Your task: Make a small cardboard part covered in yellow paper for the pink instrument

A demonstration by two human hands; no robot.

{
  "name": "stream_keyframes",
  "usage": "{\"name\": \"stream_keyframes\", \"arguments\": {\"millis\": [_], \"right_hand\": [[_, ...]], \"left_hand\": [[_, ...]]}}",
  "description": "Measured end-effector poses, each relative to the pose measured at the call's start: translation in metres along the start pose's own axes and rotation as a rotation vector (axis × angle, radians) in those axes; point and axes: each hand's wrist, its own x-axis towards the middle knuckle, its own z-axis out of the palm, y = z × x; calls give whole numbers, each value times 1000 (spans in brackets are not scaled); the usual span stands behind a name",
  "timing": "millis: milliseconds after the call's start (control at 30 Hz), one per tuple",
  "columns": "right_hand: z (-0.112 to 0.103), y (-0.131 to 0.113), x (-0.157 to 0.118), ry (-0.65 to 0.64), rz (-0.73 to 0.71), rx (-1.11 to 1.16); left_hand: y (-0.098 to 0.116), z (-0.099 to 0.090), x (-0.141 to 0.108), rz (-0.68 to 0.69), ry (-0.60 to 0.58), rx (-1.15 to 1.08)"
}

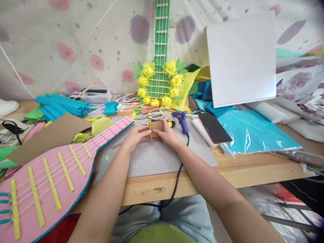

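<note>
Over the grey cutting mat (152,165), both hands are closed on small pieces of brown cardboard (156,126). My left hand (136,136) pinches the left edge, where a narrow strip stands upright against the flat piece. My right hand (167,134) grips the flat piece from the right, thumb across its front. Whether the two pieces are joined cannot be made out. Just behind the hands lie scissors with pale handles (155,114). A blue glue gun (181,121) rests right of my right hand, its black cord running off the table's front edge.
A pink paper lute (50,175) with yellow strips lies at left, partly beside brown cardboard (50,135). Behind stands a green stringed instrument (161,50) with yellow paper flowers. At right are a black phone (214,127), blue wrapped sheets (253,131) and a white board (241,60).
</note>
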Motion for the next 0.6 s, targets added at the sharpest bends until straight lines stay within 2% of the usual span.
{"name": "stream_keyframes", "arguments": {"millis": [233,367,433,467,533,600], "right_hand": [[0,-5,-2,-12,1,-86],[-6,-5,1,-37,58,-122],[-23,-11,2,-78,81,-181],[-37,-16,1,-139,93,-226],[-69,-28,-3,-336,178,-284],[-102,-36,-9,-521,358,-333]], "left_hand": [[-8,20,-1,8,56,35],[-10,20,3,-12,179,-12],[-9,15,5,-7,254,-60],[-8,13,6,-3,289,-88],[-5,9,7,2,331,-153],[-3,6,7,-4,332,-220]]}}
